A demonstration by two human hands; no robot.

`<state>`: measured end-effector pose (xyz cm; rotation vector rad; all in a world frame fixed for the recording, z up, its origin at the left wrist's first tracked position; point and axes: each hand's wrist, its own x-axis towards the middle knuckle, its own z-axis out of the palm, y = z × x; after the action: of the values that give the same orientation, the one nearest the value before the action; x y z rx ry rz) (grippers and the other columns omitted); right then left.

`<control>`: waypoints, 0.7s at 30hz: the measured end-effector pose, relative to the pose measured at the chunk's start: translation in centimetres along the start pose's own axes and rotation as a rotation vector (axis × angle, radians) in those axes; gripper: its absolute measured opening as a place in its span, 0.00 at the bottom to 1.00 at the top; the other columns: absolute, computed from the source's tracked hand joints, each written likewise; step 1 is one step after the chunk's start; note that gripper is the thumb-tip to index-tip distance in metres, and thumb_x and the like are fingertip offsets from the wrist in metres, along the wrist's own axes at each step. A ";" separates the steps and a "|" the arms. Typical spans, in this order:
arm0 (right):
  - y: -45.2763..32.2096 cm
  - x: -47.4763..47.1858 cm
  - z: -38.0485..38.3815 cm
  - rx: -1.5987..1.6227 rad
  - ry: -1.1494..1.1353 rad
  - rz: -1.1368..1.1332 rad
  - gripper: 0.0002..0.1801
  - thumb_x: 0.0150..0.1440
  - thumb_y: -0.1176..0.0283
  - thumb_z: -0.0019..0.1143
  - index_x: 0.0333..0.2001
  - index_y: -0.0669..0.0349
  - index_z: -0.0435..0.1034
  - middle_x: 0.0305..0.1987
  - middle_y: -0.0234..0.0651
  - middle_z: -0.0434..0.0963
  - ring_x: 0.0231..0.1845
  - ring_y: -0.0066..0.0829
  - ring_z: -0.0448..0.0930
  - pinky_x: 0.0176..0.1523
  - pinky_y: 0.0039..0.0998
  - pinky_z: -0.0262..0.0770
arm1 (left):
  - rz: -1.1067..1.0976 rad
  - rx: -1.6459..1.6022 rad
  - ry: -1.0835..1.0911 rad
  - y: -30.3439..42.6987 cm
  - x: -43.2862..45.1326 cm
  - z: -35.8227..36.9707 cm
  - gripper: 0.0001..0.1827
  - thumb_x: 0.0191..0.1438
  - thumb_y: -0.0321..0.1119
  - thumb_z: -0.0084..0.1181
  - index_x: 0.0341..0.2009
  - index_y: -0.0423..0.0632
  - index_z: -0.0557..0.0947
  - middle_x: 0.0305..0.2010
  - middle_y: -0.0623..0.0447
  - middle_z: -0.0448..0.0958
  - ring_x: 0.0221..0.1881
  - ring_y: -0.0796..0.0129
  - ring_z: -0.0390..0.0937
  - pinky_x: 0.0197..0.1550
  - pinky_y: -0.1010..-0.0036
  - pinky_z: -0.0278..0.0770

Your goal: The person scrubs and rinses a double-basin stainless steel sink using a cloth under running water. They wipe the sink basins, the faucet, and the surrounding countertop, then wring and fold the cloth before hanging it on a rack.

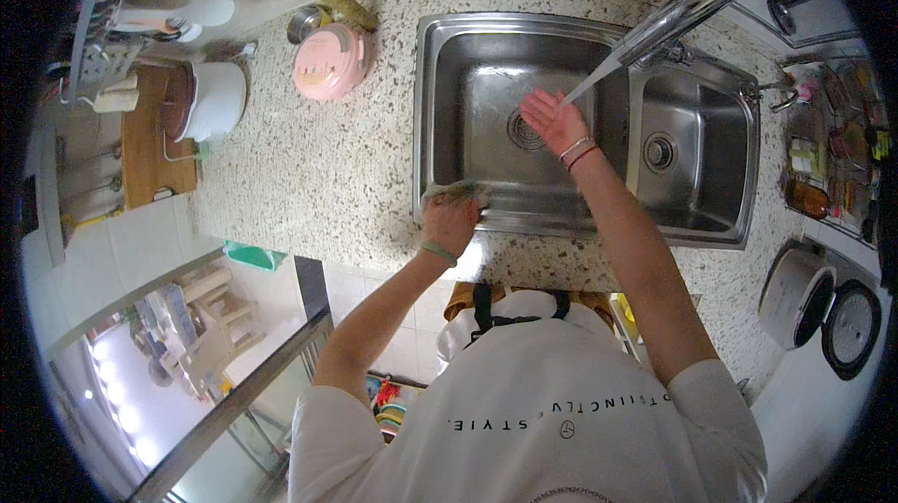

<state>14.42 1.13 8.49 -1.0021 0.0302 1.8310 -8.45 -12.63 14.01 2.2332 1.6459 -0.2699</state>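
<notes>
Water runs from the chrome faucet [684,17] onto my right hand [555,122], which is palm up with nothing in it, over the drain of the large basin of the stainless steel sink [526,22]. At the basin's near left corner, my left hand [451,222] is closed on a thin, crumpled, see-through item [456,190], perhaps a plastic bag or a cloth; it is too blurred to tell. A green bangle is on the left wrist, a pale bangle and a dark red band on the right one.
The small basin [712,134] adjoins on the right. On the speckled countertop [337,173] stand a round pink container [330,62], a metal bowl [306,24] and a white pot [217,101]. Bottles and jars fill a rack at the right, above a rice cooker [796,292].
</notes>
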 end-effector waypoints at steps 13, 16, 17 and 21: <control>-3.1 0.1 0.3 -0.175 -0.115 0.060 0.25 0.61 0.58 0.37 0.53 0.69 0.60 0.55 0.47 0.69 0.55 0.43 0.71 0.58 0.38 0.68 | 0.335 -0.208 0.327 13.2 -1.1 5.3 0.20 0.52 0.42 0.50 0.50 0.52 0.74 0.52 0.52 0.71 0.54 0.61 0.66 0.59 0.60 0.56; -1.9 -0.8 -0.5 -0.150 -0.086 0.099 0.24 0.61 0.60 0.37 0.53 0.70 0.60 0.54 0.48 0.69 0.54 0.43 0.71 0.58 0.38 0.68 | 0.329 -0.182 0.283 11.3 -1.7 4.2 0.20 0.51 0.43 0.51 0.49 0.52 0.74 0.51 0.52 0.71 0.53 0.59 0.66 0.59 0.60 0.57; -1.4 -1.1 -1.0 -0.148 -0.076 0.103 0.24 0.61 0.60 0.37 0.53 0.70 0.60 0.54 0.48 0.69 0.54 0.43 0.71 0.58 0.38 0.67 | 0.319 -0.179 0.276 10.7 -1.9 3.8 0.21 0.51 0.43 0.51 0.49 0.51 0.74 0.50 0.51 0.71 0.53 0.58 0.66 0.59 0.60 0.57; -0.6 -2.7 -0.8 -0.096 -0.059 0.149 0.23 0.60 0.61 0.39 0.52 0.69 0.61 0.54 0.48 0.70 0.54 0.43 0.72 0.58 0.38 0.68 | 0.261 -0.268 0.266 5.0 -3.2 3.2 0.20 0.52 0.40 0.51 0.48 0.46 0.74 0.48 0.48 0.71 0.53 0.54 0.66 0.58 0.60 0.59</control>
<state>15.74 -0.98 9.92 -1.0352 -0.0203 2.0137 -4.44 -18.00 13.02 2.3118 1.3888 0.3089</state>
